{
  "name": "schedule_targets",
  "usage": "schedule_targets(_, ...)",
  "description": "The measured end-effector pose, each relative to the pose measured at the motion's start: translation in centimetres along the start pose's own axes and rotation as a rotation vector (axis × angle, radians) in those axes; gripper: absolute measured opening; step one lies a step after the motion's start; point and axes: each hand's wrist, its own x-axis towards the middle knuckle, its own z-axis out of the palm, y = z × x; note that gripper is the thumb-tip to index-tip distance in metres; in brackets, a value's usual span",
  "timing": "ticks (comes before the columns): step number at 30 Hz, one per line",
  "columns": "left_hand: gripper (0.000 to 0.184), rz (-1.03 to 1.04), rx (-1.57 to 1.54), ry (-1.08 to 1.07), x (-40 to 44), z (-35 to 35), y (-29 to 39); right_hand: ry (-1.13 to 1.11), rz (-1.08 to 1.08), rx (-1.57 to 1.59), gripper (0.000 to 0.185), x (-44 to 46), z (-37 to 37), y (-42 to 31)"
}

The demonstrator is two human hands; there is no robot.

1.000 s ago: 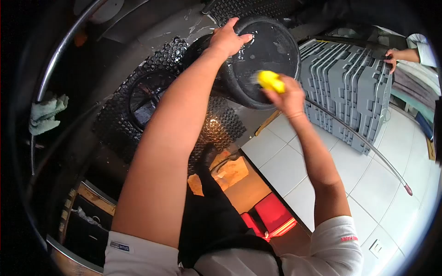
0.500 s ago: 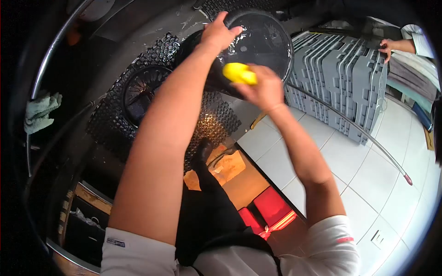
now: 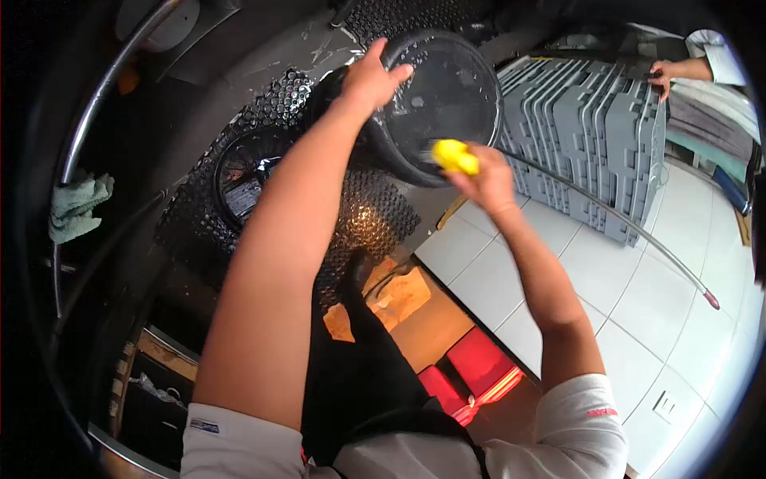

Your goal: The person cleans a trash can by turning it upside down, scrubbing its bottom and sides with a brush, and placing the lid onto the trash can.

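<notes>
A wet black round bucket (image 3: 447, 100) lies tilted over the floor ahead of me, its round dark face towards me and wet streaks along its rim. My left hand (image 3: 372, 82) grips its upper left rim, thumb pointing right across the edge. At the bucket's lower right, my right hand (image 3: 488, 182) is closed around a yellow scrubber (image 3: 456, 156), blurred by motion, so its exact kind is unclear. The scrubber is at the bucket's edge; whether it touches cannot be made out. Left of the bucket, a second black round item (image 3: 231, 180) is partly covered by my left forearm.
Grey folded crates (image 3: 586, 132) stand at the right, with another person's hand (image 3: 662, 76) on them. A metal pole (image 3: 614, 214) slants over white tiles (image 3: 630, 279). Perforated black matting (image 3: 375, 211) lies below the bucket. Nearby are red boxes (image 3: 483, 359) and a rag (image 3: 80, 206) on a bar.
My right hand has swung right and down with the yellow scrubber, from inside the bucket's outline to its lower right edge. My left hand keeps its hold on the rim.
</notes>
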Motion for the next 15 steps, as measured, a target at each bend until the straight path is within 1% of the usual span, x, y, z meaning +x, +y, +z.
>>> schedule_targets(1, 0.087, -0.027, -0.013, -0.001, -0.9, 0.2, 0.2, -0.156, 0.298, 0.104, 0.055, 0.2, -1.6, 3.1)
schedule_targets(2, 0.087, -0.043, -0.054, -0.007, -2.1, 0.5, -0.1, -0.16, 0.553, 0.073, 0.057, 1.2, -2.4, 4.7)
schedule_targets(3, 0.086, -0.049, -0.087, -0.009, -2.9, 0.8, -0.1, -0.154, 0.613, -0.062, 0.058, 3.2, -2.3, 5.9)
schedule_targets(5, 0.085, -0.028, -0.054, 0.051, -3.8, 1.6, -1.2, -0.084, 0.481, -0.062, 0.06, 9.2, -1.7, 1.3)
schedule_targets(6, 0.085, -0.053, -0.065, 0.043, -3.9, 1.4, -1.5, -0.016, 0.21, 0.004, 0.061, 11.1, -0.2, -0.4)
schedule_targets(7, 0.086, -0.017, -0.053, 0.045, -3.8, 0.9, -2.0, 0.051, -0.059, 0.07, 0.062, 12.5, 0.8, -1.9)
schedule_targets(8, 0.087, -0.048, -0.077, 0.002, -3.7, 0.5, -2.2, -0.017, -0.024, 0.041, 0.064, 13.0, 0.8, -3.0)
schedule_targets(9, 0.088, -0.073, -0.105, -0.042, -4.1, -0.1, -1.7, -0.032, 0.083, 0.028, 0.062, 14.1, 0.2, -1.7)
schedule_targets(10, 0.09, -0.077, -0.098, -0.006, -4.9, 0.3, -1.0, -0.067, 0.255, -0.022, 0.062, 16.3, -0.5, 1.1)
schedule_targets(11, 0.092, -0.146, -0.122, -0.062, -4.8, 0.8, -0.7, -0.104, 0.44, -0.073, 0.061, 17.7, -1.0, 3.1)
schedule_targets(12, 0.091, -0.105, -0.134, -0.032, -4.7, 1.1, -1.3, -0.083, 0.397, -0.066, 0.059, 18.5, -1.3, 2.6)
schedule_targets(13, 0.091, -0.068, -0.153, 0.001, -4.5, 1.4, -1.5, -0.117, 0.317, -0.114, 0.057, 18.3, -0.5, 0.4)
schedule_targets(15, 0.089, -0.117, -0.177, -0.013, -4.5, 0.4, -1.2, -0.076, -0.194, 0.069, 0.057, 17.7, -0.1, -4.2)
